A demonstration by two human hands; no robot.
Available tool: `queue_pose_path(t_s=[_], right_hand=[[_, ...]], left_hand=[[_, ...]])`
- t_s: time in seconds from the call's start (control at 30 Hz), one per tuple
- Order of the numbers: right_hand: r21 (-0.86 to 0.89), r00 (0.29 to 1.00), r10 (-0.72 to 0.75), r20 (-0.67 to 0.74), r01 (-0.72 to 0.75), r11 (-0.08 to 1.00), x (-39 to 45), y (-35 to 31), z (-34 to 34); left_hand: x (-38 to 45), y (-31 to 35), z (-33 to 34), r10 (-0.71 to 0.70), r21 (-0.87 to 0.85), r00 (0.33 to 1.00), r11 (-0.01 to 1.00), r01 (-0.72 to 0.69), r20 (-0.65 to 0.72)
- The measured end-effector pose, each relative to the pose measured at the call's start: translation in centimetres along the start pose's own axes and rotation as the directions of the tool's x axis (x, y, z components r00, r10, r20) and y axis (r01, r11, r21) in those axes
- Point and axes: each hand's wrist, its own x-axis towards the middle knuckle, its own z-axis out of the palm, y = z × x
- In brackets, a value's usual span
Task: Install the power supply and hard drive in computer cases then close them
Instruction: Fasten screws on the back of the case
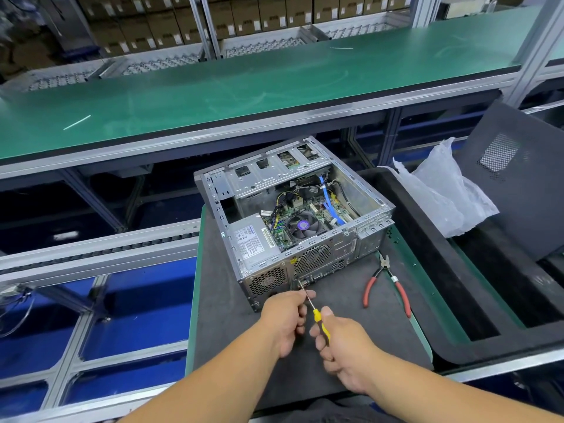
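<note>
1. Computer case [293, 215] lying open on the dark mat [219, 331], side panel off, rear face turned to the person.
2. Power supply [250, 242] seated in the near left corner of the case, label up; fan and blue cables further inside.
3. Right hand [341, 343] just in front of the case, fingers curled round the yellow handle of the screwdriver [317, 315].
4. Left hand [287, 315] beside it, fingertips pinching the thin shaft; tip at the rear face of the case, probably on a screw, too small to confirm.
5. Red-handled pliers [387, 285] on the mat, right of the case.
6. Clear plastic bag [442, 193] and a dark panel [518, 178] further right of the case.
</note>
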Motion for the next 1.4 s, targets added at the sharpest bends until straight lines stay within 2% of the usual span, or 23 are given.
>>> queue_pose_path(t_s=[0.03,0.1,0.2,0.3,0.33,0.4,0.43,0.5,0.57,0.63,0.67,0.7,0.73,0.8,0.83,0.87,0.97,1.03,1.1,1.17,1.3,1.33,1.4], right_hand=[[0.111,0.996,0.058,0.060,-0.065,0.992,-0.2,-0.1,0.1],[0.126,0.995,0.061,0.078,-0.070,0.990,-0.3,-0.2,0.2],[-0.018,0.998,-0.054,0.021,0.054,0.998,-0.3,-0.3,0.2],[-0.351,0.961,-0.262,-0.094,0.214,0.912,-0.1,0.1,0.2],[-0.430,0.940,-0.317,-0.125,0.237,0.871,0.1,0.3,0.2],[-0.400,0.939,-0.316,-0.136,0.239,0.885,0.3,0.6,0.2],[-0.312,0.958,-0.262,-0.113,0.216,0.925,0.4,0.7,0.3],[-0.125,0.988,-0.152,-0.033,0.147,0.981,0.4,0.8,0.4],[-0.093,0.991,-0.136,0.002,0.135,0.986,0.3,0.9,0.2],[-0.208,0.979,-0.197,-0.048,0.183,0.961,0.1,0.8,0.1],[-0.290,0.966,-0.242,-0.087,0.208,0.934,0.1,0.7,0.0],[-0.354,0.950,-0.288,-0.118,0.230,0.906,0.1,0.7,0.1],[-0.389,0.936,-0.324,-0.139,0.249,0.887,0.1,0.8,0.2],[-0.387,0.924,-0.349,-0.158,0.268,0.883,0.1,0.9,0.4],[-0.378,0.922,-0.350,-0.162,0.270,0.886,0.2,0.9,0.5],[-0.371,0.923,-0.347,-0.169,0.266,0.890,0.2,1.0,0.6],[-0.320,0.951,-0.262,-0.163,0.200,0.926,0.3,0.8,0.6],[-0.111,0.993,-0.090,-0.071,0.082,0.990,0.3,0.7,0.8],[0.084,0.999,0.019,0.034,-0.022,0.996,0.1,0.7,1.0],[0.051,1.000,-0.010,0.000,0.010,0.999,0.0,0.6,1.0],[-0.291,0.924,-0.290,-0.249,0.214,0.933,0.6,0.4,0.4],[-0.304,0.921,-0.303,-0.246,0.223,0.926,0.7,0.3,0.3],[-0.062,0.983,-0.122,-0.137,0.114,0.991,0.8,-0.1,0.2]], left_hand=[[-0.2,0.0,0.1,0.008,-0.002,1.000,1.000,-0.007,0.020],[-0.3,0.0,0.2,0.021,0.002,0.999,1.000,-0.021,0.039],[-0.5,0.3,0.4,0.035,0.043,0.999,0.998,-0.036,0.024],[-0.9,0.5,0.8,0.046,0.059,0.999,0.997,-0.046,0.004],[-1.1,0.7,0.9,0.056,0.106,0.998,0.993,-0.054,-0.015],[-1.8,1.4,0.6,0.148,0.356,0.986,0.928,-0.109,-0.083],[-2.2,2.0,0.3,0.248,0.545,0.963,0.825,-0.152,-0.106],[-3.5,3.3,-0.3,0.490,0.841,0.871,0.482,-0.246,-0.026],[-5.3,5.8,-0.5,0.670,0.909,0.731,0.213,-0.359,0.132],[-6.2,9.5,-0.1,0.806,0.881,0.523,0.003,-0.472,0.278],[-6.0,11.5,0.0,0.830,0.874,0.440,-0.110,-0.473,0.343],[-5.6,13.5,0.3,0.803,0.882,0.440,-0.210,-0.422,0.401],[-4.9,15.1,0.5,0.726,0.897,0.532,-0.297,-0.327,0.435],[-3.3,17.0,0.8,0.475,0.847,0.775,-0.513,-0.141,0.417],[-2.5,17.1,0.9,0.346,0.779,0.846,-0.615,-0.122,0.405],[-1.6,16.9,0.9,0.245,0.727,0.879,-0.670,-0.151,0.408],[0.4,16.4,0.8,0.180,0.728,0.868,-0.636,-0.256,0.463],[1.1,16.5,0.5,0.180,0.735,0.854,-0.613,-0.290,0.487],[1.4,16.6,0.4,0.170,0.729,0.845,-0.607,-0.315,0.507],[1.5,16.7,0.3,0.164,0.722,0.841,-0.612,-0.323,0.515],[1.7,16.7,0.4,0.150,0.720,0.836,-0.600,-0.347,0.528],[1.7,16.8,0.4,0.149,0.720,0.835,-0.599,-0.350,0.530],[1.8,16.8,0.3,0.147,0.715,0.832,-0.603,-0.353,0.535]])
